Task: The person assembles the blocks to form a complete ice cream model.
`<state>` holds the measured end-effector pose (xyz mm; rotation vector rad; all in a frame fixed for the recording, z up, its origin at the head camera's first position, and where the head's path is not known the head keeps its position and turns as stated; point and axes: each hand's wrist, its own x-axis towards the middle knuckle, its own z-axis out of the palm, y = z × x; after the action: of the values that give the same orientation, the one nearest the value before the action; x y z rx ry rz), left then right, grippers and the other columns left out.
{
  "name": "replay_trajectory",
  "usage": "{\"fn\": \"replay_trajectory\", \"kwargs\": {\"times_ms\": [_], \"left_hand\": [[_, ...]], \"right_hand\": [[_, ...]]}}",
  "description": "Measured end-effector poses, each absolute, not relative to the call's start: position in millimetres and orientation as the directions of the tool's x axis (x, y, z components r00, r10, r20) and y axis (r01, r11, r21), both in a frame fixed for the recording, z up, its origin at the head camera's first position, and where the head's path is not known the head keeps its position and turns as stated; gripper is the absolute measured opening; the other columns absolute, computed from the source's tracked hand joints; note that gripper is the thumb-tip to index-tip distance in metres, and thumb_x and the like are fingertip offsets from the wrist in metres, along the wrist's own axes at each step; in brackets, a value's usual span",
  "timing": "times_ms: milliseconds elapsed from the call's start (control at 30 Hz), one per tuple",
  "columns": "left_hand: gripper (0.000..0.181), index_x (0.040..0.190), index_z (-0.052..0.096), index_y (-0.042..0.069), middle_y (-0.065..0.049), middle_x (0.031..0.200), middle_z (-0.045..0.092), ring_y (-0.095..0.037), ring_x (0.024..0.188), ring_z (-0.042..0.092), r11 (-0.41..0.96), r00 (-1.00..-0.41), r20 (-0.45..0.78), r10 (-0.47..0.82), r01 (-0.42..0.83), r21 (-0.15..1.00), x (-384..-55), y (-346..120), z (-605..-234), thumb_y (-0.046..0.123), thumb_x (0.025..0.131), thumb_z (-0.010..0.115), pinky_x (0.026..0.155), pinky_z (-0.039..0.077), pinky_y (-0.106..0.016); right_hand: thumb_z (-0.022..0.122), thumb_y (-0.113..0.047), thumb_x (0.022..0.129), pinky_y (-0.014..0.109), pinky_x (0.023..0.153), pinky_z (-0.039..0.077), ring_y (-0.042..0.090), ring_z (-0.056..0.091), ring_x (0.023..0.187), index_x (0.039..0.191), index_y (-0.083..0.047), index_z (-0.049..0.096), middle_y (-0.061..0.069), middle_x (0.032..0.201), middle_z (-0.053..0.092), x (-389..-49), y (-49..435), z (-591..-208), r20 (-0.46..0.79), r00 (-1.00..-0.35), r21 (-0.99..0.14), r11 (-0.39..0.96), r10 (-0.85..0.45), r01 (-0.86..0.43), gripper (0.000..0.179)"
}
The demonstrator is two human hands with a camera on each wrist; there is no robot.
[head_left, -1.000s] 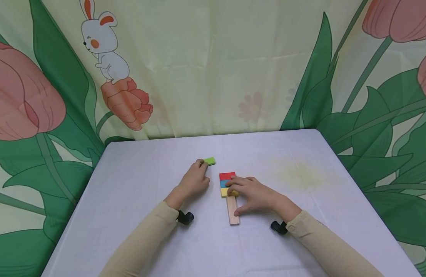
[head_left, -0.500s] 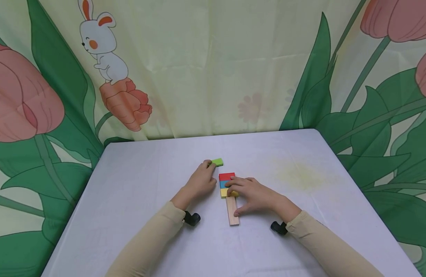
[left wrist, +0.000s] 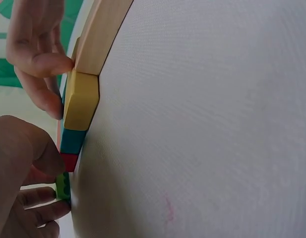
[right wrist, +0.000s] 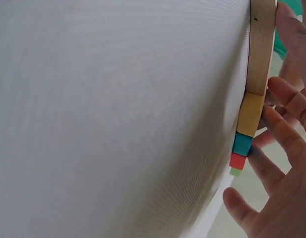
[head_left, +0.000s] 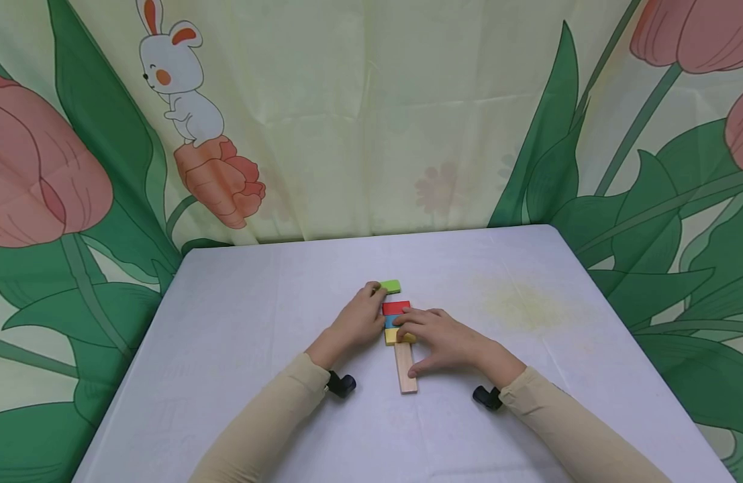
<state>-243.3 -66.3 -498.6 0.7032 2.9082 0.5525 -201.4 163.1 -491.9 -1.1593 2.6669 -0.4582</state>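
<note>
A red block (head_left: 397, 307), a blue block (head_left: 390, 321) and a yellow block (head_left: 392, 337) lie in a row, touching. Below the yellow one a plain wooden strip (head_left: 405, 371) extends toward me. My left hand (head_left: 356, 320) pinches the left end of a green block (head_left: 392, 286) just beyond the red one; its fingers are on the block's far side in the left wrist view. My right hand (head_left: 448, 341) spreads over the row, fingertips on the blue block (right wrist: 242, 144) and yellow block (right wrist: 251, 114), thumb at the wooden strip (right wrist: 262, 47).
A white cloth covers the table (head_left: 498, 443), with a yellowish stain (head_left: 528, 305) on its right side. Behind the table hangs a curtain (head_left: 341, 121) printed with tulips and a rabbit. A small black camera sits at each wrist.
My left hand has slid the green block to the right and slightly nearer, so it now lies behind the red block. My right hand and the other blocks stay where they were.
</note>
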Motion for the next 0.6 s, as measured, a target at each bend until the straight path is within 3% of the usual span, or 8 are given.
{"fn": "replay_trajectory", "kwargs": {"times_ms": [133,333,467,600], "left_hand": [[0.057,0.152,0.046,0.005,-0.016,0.159,0.039,-0.030,0.143,0.048,0.801,-0.895,-0.015,0.446,0.392,0.453,-242.7,-68.0,-500.7,0.012,0.097,0.056,0.118,0.044,-0.042],[0.063,0.157,0.036,0.009,-0.015,0.160,0.036,-0.029,0.147,0.044,0.668,-0.942,-0.032,0.334,0.212,0.714,-244.4,-75.3,-506.0,0.015,0.097,0.052,0.121,0.039,-0.047],[0.062,0.157,0.035,0.006,-0.016,0.161,0.039,-0.031,0.149,0.042,0.481,-0.969,-0.071,0.237,0.053,0.875,-246.1,-78.1,-505.0,0.013,0.097,0.048,0.122,0.038,-0.048],[0.059,0.157,0.035,0.006,-0.017,0.161,0.040,-0.031,0.150,0.041,0.318,-0.974,-0.148,0.171,-0.088,0.944,-248.2,-77.0,-500.5,0.009,0.099,0.046,0.123,0.037,-0.047]], "right_hand": [[0.078,-0.069,0.079,0.055,0.116,0.035,0.019,0.040,0.147,0.124,-0.032,0.063,-0.010,0.150,0.050,-200.2,162.8,-490.0,-0.051,-0.669,-0.352,0.640,-0.742,-0.683,0.060],[0.073,-0.060,0.089,0.057,0.120,0.034,0.029,0.036,0.152,0.135,-0.023,0.062,-0.001,0.154,0.049,-204.6,161.2,-489.8,0.034,-0.693,-0.427,0.617,-0.720,-0.661,0.061],[0.069,-0.041,0.098,0.058,0.123,0.034,0.032,0.035,0.152,0.157,-0.017,0.042,0.007,0.161,0.041,-215.1,157.5,-493.7,0.035,-0.829,-0.650,0.618,-0.559,-0.444,0.069],[0.057,-0.026,0.104,0.055,0.124,0.032,0.034,0.031,0.155,0.166,-0.015,0.018,0.013,0.168,0.030,-233.2,153.7,-496.8,-0.107,-0.915,-0.842,0.525,-0.389,-0.125,0.074]]}}
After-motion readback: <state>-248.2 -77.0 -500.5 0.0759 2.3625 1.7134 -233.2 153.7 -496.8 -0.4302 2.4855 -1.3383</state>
